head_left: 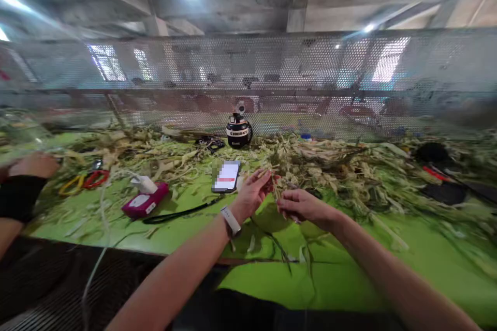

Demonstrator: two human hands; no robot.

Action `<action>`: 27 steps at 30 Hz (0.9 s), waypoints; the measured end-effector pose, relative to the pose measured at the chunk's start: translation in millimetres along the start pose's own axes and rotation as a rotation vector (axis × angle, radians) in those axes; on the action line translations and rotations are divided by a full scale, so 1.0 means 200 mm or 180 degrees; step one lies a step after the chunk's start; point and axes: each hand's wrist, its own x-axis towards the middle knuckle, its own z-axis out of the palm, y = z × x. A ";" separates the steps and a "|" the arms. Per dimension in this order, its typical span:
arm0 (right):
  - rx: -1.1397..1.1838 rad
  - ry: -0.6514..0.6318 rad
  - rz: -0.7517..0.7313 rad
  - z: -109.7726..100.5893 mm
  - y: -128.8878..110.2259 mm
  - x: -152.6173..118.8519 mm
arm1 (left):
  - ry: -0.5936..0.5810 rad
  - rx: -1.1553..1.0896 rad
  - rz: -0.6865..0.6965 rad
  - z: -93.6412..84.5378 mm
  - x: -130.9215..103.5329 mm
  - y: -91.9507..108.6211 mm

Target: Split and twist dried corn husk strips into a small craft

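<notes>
Pinching husk strands (277, 186) below frame centre, fingers (266, 178) of left hand (254, 192) and right hand (301, 205) could tear them by overpulling.

Green tabletop (421, 243) under dry husks (330, 165), 1 phone (226, 177), 1 black jug (237, 139).

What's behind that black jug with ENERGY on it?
Behind the black jug stands a perforated screen, with blurred shapes showing through it. Whatever lies directly behind the jug's body is covered, so I can't tell.
</notes>
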 end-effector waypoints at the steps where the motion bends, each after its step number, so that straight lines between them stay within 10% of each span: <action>1: -0.0139 -0.0426 0.0134 -0.02 0.00 -0.02 | 0.0005 -0.0017 0.0024 -0.01 0.01 0.01; 5: -0.0611 -0.1137 0.0408 -0.09 -0.06 -0.09 | 0.0002 -0.0002 0.0017 -0.02 0.02 0.05; 11: -0.0640 0.1081 -0.0185 -0.15 -0.17 -0.01 | -0.0141 0.0209 -0.0288 -0.03 0.00 0.04; 27: -0.2313 0.1402 -0.1096 -0.07 -0.08 0.18 | -0.0349 0.0726 -0.0120 0.00 -0.03 0.05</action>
